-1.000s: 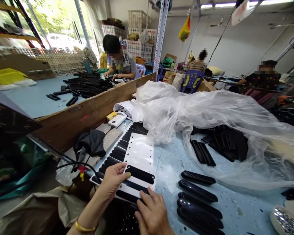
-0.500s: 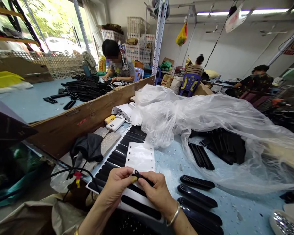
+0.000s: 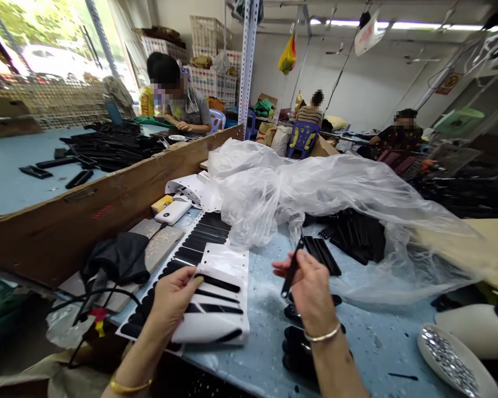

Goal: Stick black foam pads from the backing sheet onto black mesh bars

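Observation:
My left hand [image 3: 172, 296] pinches the left edge of a white backing sheet [image 3: 205, 330] that carries several black strips. That sheet curls a little and lies over a longer row of glossy black strips [image 3: 205, 229]. Held up over the blue table, a slim black plastic piece [image 3: 291, 275] with a hole at its lower end is between the thumb and fingers of my right hand [image 3: 313, 282]. Under that hand are several rounded, glossy black pieces [image 3: 294, 345], partly hidden by the wrist. Just beyond it lie ribbed black pieces [image 3: 323, 257] side by side.
Clear plastic sheeting [image 3: 265, 188] covers the table's far side and partly drapes a black pile [image 3: 359, 237]. A dish of shiny bits [image 3: 448, 359] stands at lower right. A wooden board [image 3: 120, 196] divides off another table, where a person [image 3: 178, 99] sits. A phone-like white device [image 3: 173, 212] lies beside it.
My hands have moved apart. The right one has carried the black piece up and to the right; the left now grips the strip sheet. The view has shifted to the right.

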Demonstrator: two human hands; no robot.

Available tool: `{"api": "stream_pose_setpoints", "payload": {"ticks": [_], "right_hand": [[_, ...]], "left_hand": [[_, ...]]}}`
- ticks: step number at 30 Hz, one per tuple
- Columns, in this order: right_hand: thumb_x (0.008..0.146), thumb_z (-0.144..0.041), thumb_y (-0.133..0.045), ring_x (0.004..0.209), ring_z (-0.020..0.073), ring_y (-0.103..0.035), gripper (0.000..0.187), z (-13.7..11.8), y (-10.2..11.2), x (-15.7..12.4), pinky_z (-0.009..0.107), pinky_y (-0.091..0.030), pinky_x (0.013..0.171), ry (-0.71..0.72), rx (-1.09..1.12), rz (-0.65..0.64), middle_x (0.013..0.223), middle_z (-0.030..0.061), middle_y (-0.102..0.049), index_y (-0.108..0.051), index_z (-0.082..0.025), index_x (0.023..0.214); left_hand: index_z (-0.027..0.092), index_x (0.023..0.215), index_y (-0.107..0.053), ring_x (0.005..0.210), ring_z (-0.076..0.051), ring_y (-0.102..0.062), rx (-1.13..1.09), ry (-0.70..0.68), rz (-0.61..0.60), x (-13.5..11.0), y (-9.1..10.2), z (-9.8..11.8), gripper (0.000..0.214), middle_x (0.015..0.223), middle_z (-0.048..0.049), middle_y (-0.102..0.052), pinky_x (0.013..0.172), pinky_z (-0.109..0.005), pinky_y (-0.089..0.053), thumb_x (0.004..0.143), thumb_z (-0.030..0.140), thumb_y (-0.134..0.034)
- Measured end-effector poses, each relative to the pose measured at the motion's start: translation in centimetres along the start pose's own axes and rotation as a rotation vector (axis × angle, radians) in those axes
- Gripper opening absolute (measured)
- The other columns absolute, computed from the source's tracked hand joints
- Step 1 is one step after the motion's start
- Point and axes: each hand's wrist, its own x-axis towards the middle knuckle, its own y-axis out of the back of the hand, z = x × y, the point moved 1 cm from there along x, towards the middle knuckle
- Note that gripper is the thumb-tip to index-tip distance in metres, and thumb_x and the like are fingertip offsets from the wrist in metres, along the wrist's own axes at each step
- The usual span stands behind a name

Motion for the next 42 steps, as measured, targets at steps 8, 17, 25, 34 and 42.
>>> {"api": "stream_pose_setpoints", "payload": {"ticks": [8,17,25,34,42], "right_hand": [[0.075,-0.030,-0.078,0.064,0.0167,-0.066,0.014,-3.5,7.9,-3.2,0.026,-0.054,0.060,0.355,-0.743,-0.030,0.072,0.0023,-0.070,-0.075,-0.019,0.084],[0.087,-0.022,-0.066,0.055,0.0166,-0.060,0.014,-2.1,9.5,-8.6,0.028,-0.047,0.049,0.679,-1.005,-0.281,0.065,0.0042,-0.062,-0.074,-0.014,0.094],[0.089,-0.007,-0.056,0.074,0.0211,-0.064,0.022,-2.3,13.8,-8.9,0.032,-0.056,0.062,0.795,-1.118,-0.251,0.085,0.0121,-0.068,-0.065,-0.009,0.109],[0.091,-0.005,-0.050,0.077,0.0226,-0.062,0.021,-3.1,14.8,-7.4,0.035,-0.054,0.064,0.754,-1.232,-0.297,0.085,0.0116,-0.066,-0.064,-0.011,0.106],[0.088,-0.015,-0.062,0.081,0.0202,-0.068,0.009,-4.3,17.8,-3.8,0.033,-0.056,0.074,0.515,-1.067,-0.103,0.089,0.0076,-0.072,-0.068,-0.018,0.093]], "left_hand": [[0.016,0.110,-0.069,0.090,-0.033,-0.067,0.468,-0.268,0.261,1.7,0.3,2.7,0.043,0.098,-0.0118,-0.074,0.086,-0.041,-0.049,0.074,0.037,-0.061],[0.018,0.067,-0.065,0.046,-0.013,-0.056,-0.221,-0.062,-0.673,-8.5,-11.4,8.2,0.026,0.054,0.0001,-0.063,0.045,-0.021,-0.040,0.080,0.041,-0.065],[0.013,0.064,-0.062,0.044,-0.009,-0.055,-0.518,0.370,-0.758,-6.6,-13.9,6.7,0.032,0.058,-0.0044,-0.068,0.041,-0.016,-0.032,0.075,0.041,-0.074],[0.015,0.072,-0.071,0.047,-0.013,-0.059,-0.285,0.219,-0.732,-5.0,-14.4,6.1,0.031,0.055,-0.0039,-0.068,0.042,-0.019,-0.038,0.079,0.046,-0.069],[0.022,0.091,-0.076,0.079,-0.024,-0.074,0.152,-0.287,-0.386,-2.7,-14.8,5.4,0.027,0.086,-0.0043,-0.080,0.071,-0.033,-0.058,0.079,0.041,-0.060]]}}
